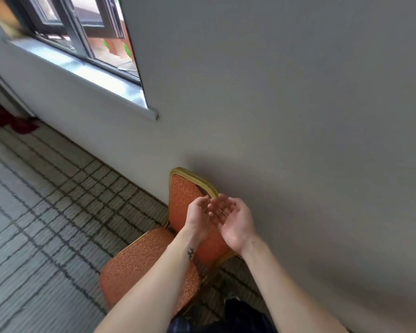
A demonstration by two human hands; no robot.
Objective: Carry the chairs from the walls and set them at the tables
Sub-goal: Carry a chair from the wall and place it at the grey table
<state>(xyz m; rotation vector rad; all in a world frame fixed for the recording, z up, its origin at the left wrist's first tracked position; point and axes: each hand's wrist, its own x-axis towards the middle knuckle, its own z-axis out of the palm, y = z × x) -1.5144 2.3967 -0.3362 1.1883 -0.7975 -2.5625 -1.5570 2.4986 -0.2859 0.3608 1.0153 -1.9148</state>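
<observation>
Orange-upholstered chair (142, 260) with gold frame standing on line-patterned carpet (46, 200), backrest close against grey wall (286, 104) — below and right of window (87, 32). Left hand (198, 218) and right hand (237, 224) hovering side by side at backrest's top corner, fingers loosely curved, palms facing each other, gripping nothing — contact with frame unclear. Small tattoo (191, 253) showing on left wrist.

Pale carpeted floor (46, 188), crossed by dark grid lines. Standing on it, back against the wall (298, 92), an orange chair (139, 260) with a gold frame. Far left, lying by the wall, a dark red cloth (17, 123).
</observation>
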